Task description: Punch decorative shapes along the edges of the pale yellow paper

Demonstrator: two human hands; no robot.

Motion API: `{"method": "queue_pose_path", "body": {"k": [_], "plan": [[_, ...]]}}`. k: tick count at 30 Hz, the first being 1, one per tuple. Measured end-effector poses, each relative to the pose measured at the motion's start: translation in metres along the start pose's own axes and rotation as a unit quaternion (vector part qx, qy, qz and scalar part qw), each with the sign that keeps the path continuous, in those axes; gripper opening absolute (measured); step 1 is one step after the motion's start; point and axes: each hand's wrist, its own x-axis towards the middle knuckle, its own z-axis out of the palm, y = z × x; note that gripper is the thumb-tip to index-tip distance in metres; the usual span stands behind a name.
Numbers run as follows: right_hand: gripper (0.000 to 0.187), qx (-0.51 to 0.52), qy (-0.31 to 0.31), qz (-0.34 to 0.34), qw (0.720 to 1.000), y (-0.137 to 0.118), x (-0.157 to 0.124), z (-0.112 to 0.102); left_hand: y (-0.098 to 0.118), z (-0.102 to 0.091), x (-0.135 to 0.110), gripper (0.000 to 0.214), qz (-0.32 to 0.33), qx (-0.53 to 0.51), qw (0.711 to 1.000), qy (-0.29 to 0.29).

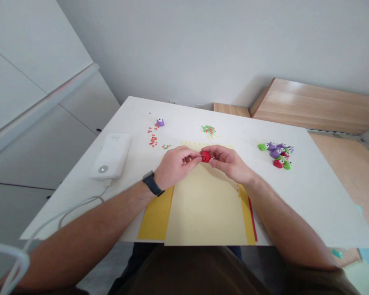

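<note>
My left hand [174, 167] and my right hand [229, 162] meet above the papers, and the fingertips of both pinch a small red clay piece [206, 156]. A thin white pin or stick [213, 157] seems to stick out of it toward my right hand. Beneath my hands lies a pale yellow paper sheet [206, 205] on top of a darker yellow sheet [156, 219]. A red sheet edge [252, 219] shows at the right. A dark watch [152, 183] is on my left wrist.
Several finished green, purple and red clay figures [276, 155] sit to the right on the white table [295, 205]. Orange crumbs [153, 136], a purple clay lump [160, 122] and a green-and-red crumb pile [208, 130] lie ahead. A white corded device [110, 156] stands left.
</note>
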Motion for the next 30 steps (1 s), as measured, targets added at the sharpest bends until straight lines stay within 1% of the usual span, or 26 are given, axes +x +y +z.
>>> {"method": "queue_pose_path", "body": {"k": [6, 13, 19, 24, 30], "plan": [[0.039, 0.012, -0.010, 0.008, 1.000, -0.0002, -0.0004, 0.0000, 0.0033, -0.0003, 0.0014, 0.013, 0.010, 0.004, 1.000, 0.000], [0.040, 0.018, 0.004, 0.019, 1.000, -0.0025, -0.0001, 0.0005, 0.0020, 0.0010, 0.0021, 0.013, 0.020, 0.016, 1.000, -0.006], [0.038, 0.029, -0.012, 0.019, 0.999, -0.0014, -0.0011, -0.0013, 0.0052, 0.0020, 0.0032, 0.010, 0.021, -0.004, 1.000, -0.008], [0.035, 0.011, -0.025, 0.019, 0.999, -0.0015, -0.0013, -0.0038, 0.0030, 0.0020, 0.0045, 0.013, -0.002, -0.009, 1.000, -0.005], [0.036, 0.018, -0.008, 0.020, 1.000, -0.0032, -0.0010, -0.0047, -0.0029, 0.0021, 0.0058, 0.016, -0.042, -0.008, 0.999, 0.006]]}}
